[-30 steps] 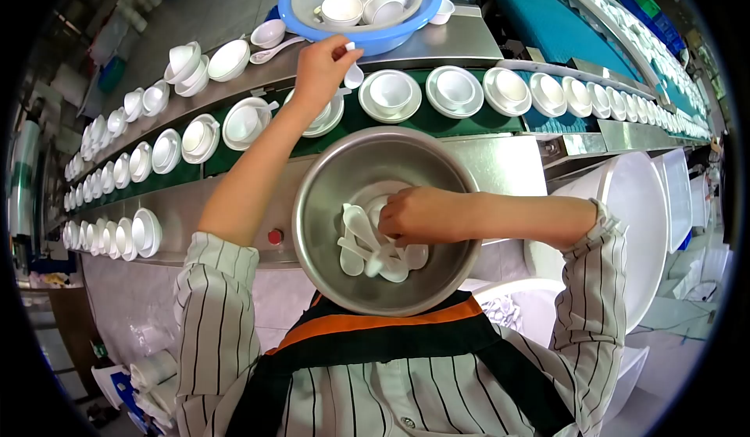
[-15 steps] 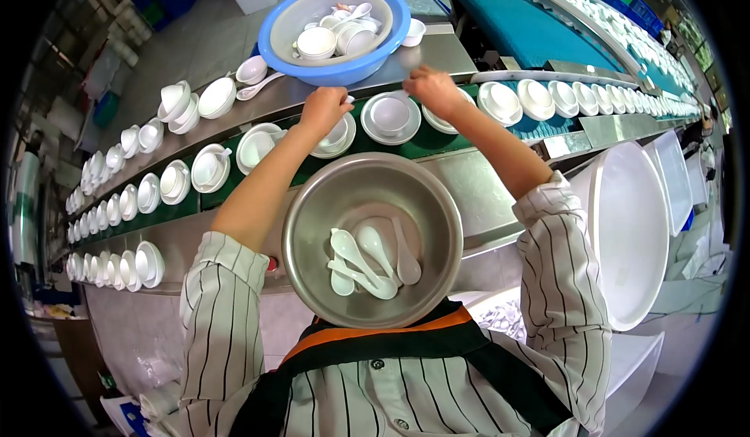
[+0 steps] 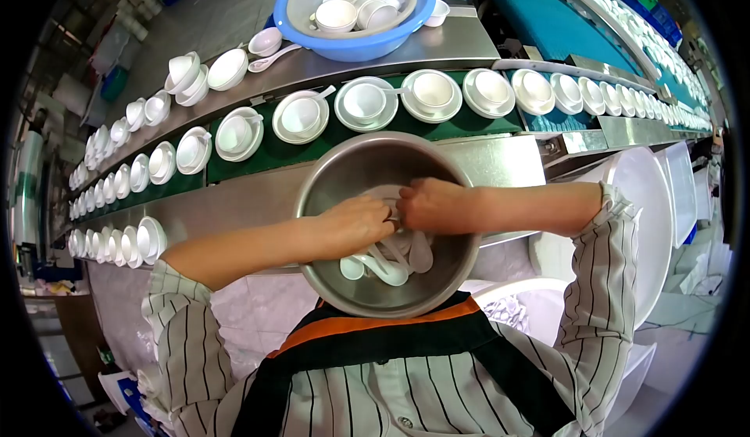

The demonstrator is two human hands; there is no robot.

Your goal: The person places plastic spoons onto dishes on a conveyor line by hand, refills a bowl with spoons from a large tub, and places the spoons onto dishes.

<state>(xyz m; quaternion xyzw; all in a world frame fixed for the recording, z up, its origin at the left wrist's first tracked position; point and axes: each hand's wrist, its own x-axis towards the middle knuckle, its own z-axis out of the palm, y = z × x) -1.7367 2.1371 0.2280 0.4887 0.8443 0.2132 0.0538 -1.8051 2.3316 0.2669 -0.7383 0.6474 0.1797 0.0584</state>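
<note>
A steel basin (image 3: 328, 179) in front of my body holds several white soup spoons (image 3: 392, 273), their bowls toward me. Both my hands are down inside it, close together. My left hand (image 3: 359, 223) comes from the left, palm down, with bent fingers at the spoon handles. Facing it, my right hand (image 3: 428, 205) is closed, fingertips down among the handle ends. The hands cover most of the handles. Just beyond the basin, sets of white bowls on plates line a green conveyor belt (image 3: 262, 152); one such bowl (image 3: 301, 116) has a spoon in it.
Behind the belt, a blue tub (image 3: 301, 42) with a basin of bowls and spoons stands on a steel ledge (image 3: 437, 50). Stacked bowls (image 3: 187, 77) line that ledge to the left. White bins (image 3: 637, 202) stand at my right. A teal conveyor (image 3: 539, 23) runs at upper right.
Both hands have come back from the bowls on the belt into the basin. Spoons now lie in two more bowls there. The view has shifted slightly.
</note>
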